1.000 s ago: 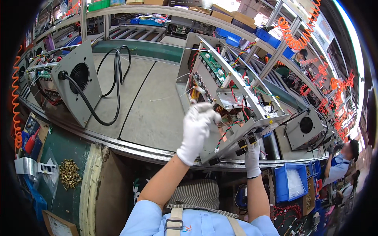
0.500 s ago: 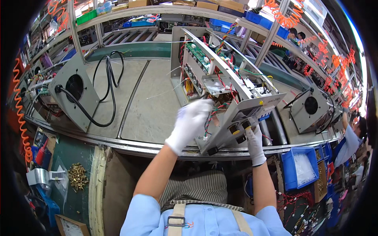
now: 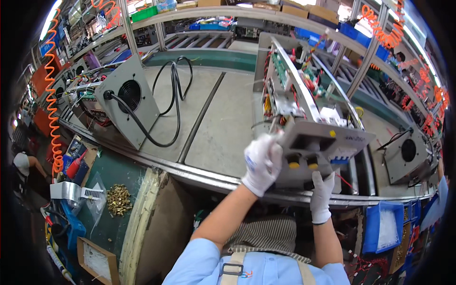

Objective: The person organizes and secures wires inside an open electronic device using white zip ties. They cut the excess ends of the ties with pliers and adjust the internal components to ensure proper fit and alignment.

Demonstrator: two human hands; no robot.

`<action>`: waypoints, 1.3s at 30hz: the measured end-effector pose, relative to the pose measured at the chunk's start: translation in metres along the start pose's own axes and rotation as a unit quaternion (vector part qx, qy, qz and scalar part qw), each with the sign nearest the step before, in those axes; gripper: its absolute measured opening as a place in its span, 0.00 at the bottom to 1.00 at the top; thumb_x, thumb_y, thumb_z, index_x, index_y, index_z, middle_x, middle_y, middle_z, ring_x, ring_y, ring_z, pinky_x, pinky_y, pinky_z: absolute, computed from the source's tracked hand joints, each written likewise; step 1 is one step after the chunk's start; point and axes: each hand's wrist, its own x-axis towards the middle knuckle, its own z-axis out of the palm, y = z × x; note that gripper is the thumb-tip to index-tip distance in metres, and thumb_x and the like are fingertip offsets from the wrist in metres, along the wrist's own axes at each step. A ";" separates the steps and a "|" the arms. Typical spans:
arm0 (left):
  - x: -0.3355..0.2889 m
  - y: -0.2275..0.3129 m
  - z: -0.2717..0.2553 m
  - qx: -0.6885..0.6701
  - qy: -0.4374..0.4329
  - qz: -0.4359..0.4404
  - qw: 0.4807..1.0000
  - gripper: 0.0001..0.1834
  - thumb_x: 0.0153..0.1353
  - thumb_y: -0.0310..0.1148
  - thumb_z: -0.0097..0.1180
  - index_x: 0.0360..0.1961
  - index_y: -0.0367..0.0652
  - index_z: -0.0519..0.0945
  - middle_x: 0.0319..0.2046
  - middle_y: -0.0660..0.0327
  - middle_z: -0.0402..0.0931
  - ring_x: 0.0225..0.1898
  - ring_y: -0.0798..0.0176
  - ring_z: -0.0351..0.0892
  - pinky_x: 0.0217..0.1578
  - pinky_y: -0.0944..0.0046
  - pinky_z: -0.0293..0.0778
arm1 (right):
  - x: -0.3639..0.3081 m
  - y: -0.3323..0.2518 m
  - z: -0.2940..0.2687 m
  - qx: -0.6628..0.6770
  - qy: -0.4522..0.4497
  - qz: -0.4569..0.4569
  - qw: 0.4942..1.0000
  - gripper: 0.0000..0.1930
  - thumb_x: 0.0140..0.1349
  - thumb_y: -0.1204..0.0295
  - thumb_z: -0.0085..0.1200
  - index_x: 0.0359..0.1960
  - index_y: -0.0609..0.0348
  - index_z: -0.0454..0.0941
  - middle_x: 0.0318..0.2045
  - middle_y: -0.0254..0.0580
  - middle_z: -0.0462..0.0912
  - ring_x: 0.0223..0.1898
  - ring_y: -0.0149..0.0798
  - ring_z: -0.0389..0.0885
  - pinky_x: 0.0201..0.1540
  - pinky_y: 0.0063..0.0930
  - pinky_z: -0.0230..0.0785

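Observation:
An open-framed electrical unit (image 3: 308, 102) stands on the bench, with green circuit boards and bundled coloured wires inside its metal rails. Its grey front panel (image 3: 351, 138) faces me, bearing a dark rectangular window, two yellow-and-black knobs (image 3: 294, 162) and a blue part (image 3: 339, 160). My left hand (image 3: 262, 164), in a white glove, is at the panel's left edge, fingers curled together near some wires; motion blur hides what they pinch. My right hand (image 3: 322, 194), also gloved, grips the panel's lower edge below the knobs, thumb upward.
Left on the bench stands another grey unit with a fan (image 3: 129, 95) and looped black cable (image 3: 175, 95). A further fan unit (image 3: 407, 152) stands right. Brass screws (image 3: 118, 199) lie on the green side table (image 3: 110, 166). A blue bin (image 3: 381, 228) is at lower right.
The view has swung left, shifting the scene rightward. My left hand has gone from the wires at the unit's side to the panel's left edge. The front panel looks tilted differently.

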 end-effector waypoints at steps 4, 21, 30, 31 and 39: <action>0.012 -0.095 -0.023 -0.219 0.073 -0.396 0.889 0.12 0.67 0.28 0.48 0.48 0.34 0.76 0.29 0.62 0.78 0.31 0.71 0.74 0.34 0.69 0.72 | -0.011 0.005 0.019 -0.007 0.020 0.007 1.000 0.23 0.58 0.76 0.61 0.55 0.62 0.68 0.47 0.36 0.77 0.47 0.30 0.73 0.55 0.25 0.63; -0.002 -0.126 -0.131 0.164 -0.310 -0.358 0.866 0.11 0.57 0.35 0.51 0.35 0.39 0.77 0.29 0.49 0.78 0.32 0.47 0.78 0.36 0.55 0.72 | -0.019 0.006 0.027 -0.053 0.036 -0.019 0.998 0.24 0.60 0.73 0.61 0.57 0.62 0.67 0.49 0.38 0.75 0.47 0.28 0.73 0.52 0.25 0.67; -0.007 0.037 -0.175 -0.326 -0.303 -0.582 0.681 0.25 0.50 0.14 0.59 0.53 0.30 0.77 0.43 0.51 0.81 0.42 0.69 0.80 0.37 0.72 0.79 | -0.050 -0.037 0.027 -0.219 0.029 -0.236 0.946 0.28 0.58 0.72 0.58 0.60 0.69 0.64 0.57 0.51 0.69 0.61 0.46 0.67 0.66 0.39 0.55; -0.004 0.041 -0.165 -0.339 -0.300 -0.560 0.694 0.23 0.51 0.14 0.59 0.51 0.31 0.78 0.41 0.52 0.82 0.39 0.70 0.81 0.36 0.72 0.79 | -0.046 -0.038 0.023 -0.209 0.027 -0.246 0.946 0.27 0.60 0.73 0.57 0.59 0.68 0.64 0.57 0.50 0.69 0.60 0.45 0.68 0.66 0.38 0.57; 0.024 0.010 -0.132 -0.077 -0.201 -0.433 0.876 0.05 0.66 0.30 0.50 0.35 0.42 0.77 0.19 0.75 0.62 0.19 0.80 0.57 0.20 0.75 0.53 | -0.056 -0.045 -0.020 -0.150 0.119 -0.153 0.969 0.24 0.61 0.78 0.54 0.59 0.65 0.64 0.59 0.47 0.67 0.60 0.42 0.69 0.65 0.38 0.59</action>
